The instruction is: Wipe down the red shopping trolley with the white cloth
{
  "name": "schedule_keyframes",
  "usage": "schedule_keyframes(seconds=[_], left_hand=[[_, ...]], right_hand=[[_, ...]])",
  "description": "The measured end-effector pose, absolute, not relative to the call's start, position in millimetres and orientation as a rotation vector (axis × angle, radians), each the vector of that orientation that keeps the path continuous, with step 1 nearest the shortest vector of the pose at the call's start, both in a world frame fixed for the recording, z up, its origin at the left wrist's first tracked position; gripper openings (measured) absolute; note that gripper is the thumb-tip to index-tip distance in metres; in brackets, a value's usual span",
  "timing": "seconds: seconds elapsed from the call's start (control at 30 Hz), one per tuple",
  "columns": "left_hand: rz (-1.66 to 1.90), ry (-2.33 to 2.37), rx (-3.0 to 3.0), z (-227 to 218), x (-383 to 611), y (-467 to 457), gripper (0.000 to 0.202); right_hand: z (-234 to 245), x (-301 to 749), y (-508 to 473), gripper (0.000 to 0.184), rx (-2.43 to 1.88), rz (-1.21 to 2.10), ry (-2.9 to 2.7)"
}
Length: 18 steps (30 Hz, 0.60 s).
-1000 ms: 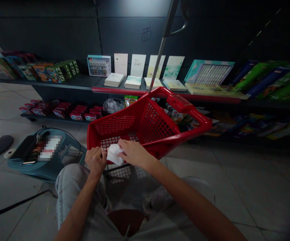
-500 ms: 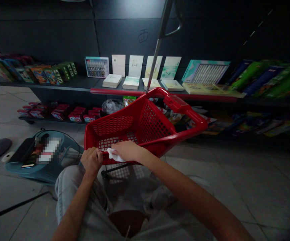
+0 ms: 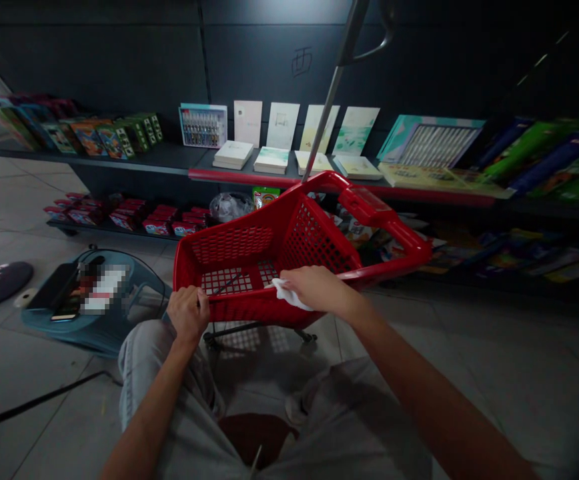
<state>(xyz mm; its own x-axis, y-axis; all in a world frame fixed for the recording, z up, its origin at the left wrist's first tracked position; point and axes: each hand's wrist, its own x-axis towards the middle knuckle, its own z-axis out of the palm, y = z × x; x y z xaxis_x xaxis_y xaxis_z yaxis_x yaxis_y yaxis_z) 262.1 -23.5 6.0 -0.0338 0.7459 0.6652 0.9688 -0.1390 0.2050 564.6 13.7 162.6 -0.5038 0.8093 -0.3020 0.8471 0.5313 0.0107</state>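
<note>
A red plastic shopping basket (image 3: pixel 249 250) on a wheeled frame stands tilted in front of my knees, its grey pull handle (image 3: pixel 329 107) rising up and back. My left hand (image 3: pixel 188 313) is closed on the basket's near rim at its left corner. My right hand (image 3: pixel 314 288) is closed on a white cloth (image 3: pixel 287 293) and presses it against the near rim, right of the middle. The basket looks empty inside.
A low dark shelf (image 3: pixel 169 160) runs along the wall with notebooks (image 3: pixel 272 160), paint sets (image 3: pixel 202 125) and boxed items. A blue-grey stool or fan base (image 3: pixel 89 300) holding a phone lies on the tiled floor at left. A black cable (image 3: pixel 34 403) crosses the floor.
My right hand has slid the white cloth to the right along the basket's near rim. My left hand has kept its grip on the left corner.
</note>
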Motion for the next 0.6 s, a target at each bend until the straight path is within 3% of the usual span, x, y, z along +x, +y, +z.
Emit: schedule_keyframes(seconds=[0.33, 0.6], left_hand=[[-0.924, -1.827, -1.931, 2.0, 263.0, -30.0, 0.032], [-0.997, -1.826, -1.866, 1.9, 258.6, -23.0, 0.029]], right_hand=[[128.1, 399.1, 23.7, 0.035, 1.162, -0.513, 2.678], [132.2, 483.3, 33.5, 0.038, 1.212, -0.511, 2.625]])
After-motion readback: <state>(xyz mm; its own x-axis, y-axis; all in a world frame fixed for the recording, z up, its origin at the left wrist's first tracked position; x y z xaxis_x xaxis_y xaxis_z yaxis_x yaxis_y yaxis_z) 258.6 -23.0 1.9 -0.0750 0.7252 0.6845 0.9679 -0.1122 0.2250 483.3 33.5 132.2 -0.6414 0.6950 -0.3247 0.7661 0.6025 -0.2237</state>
